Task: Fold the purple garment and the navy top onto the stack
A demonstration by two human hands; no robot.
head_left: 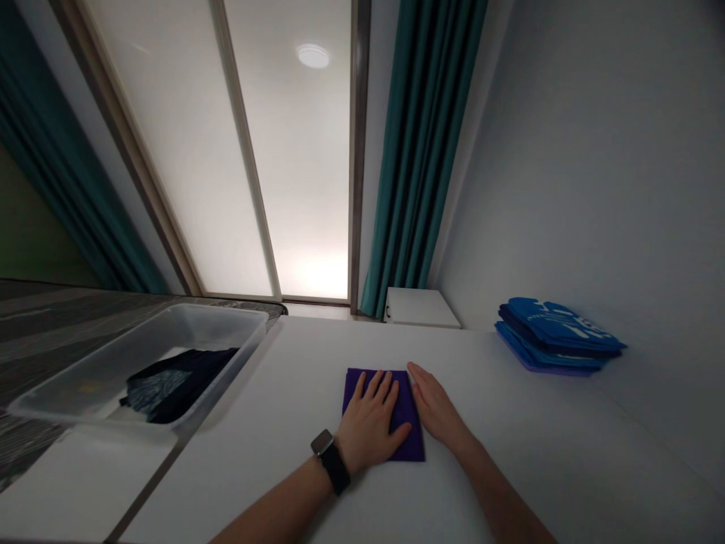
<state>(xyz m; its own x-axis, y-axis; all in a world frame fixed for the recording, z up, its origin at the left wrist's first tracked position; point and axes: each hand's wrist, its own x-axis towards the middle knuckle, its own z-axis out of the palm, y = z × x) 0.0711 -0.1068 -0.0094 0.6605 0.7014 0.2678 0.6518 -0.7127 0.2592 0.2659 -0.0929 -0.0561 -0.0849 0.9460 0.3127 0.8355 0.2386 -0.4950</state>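
Left hand [371, 425] lies flat on a folded purple cloth [404, 408], fingers spread, released; cloth sits at 6 o'clock in our view, on the white table [243, 483]. Our right hand [437, 408] is at its 3 o'clock edge, fingers extended, released. From the cloth, we see a blue folded stack [558, 340] at 2, plastic bin [218, 323] with dark clothing [189, 385] around 9–10, white cabinet [424, 308] beyond, 12–1.

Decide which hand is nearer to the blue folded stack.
Right. The right hand is at the purple cloth's edge facing the stack; the left hand lies flat on that cloth, farther to the stack's left.
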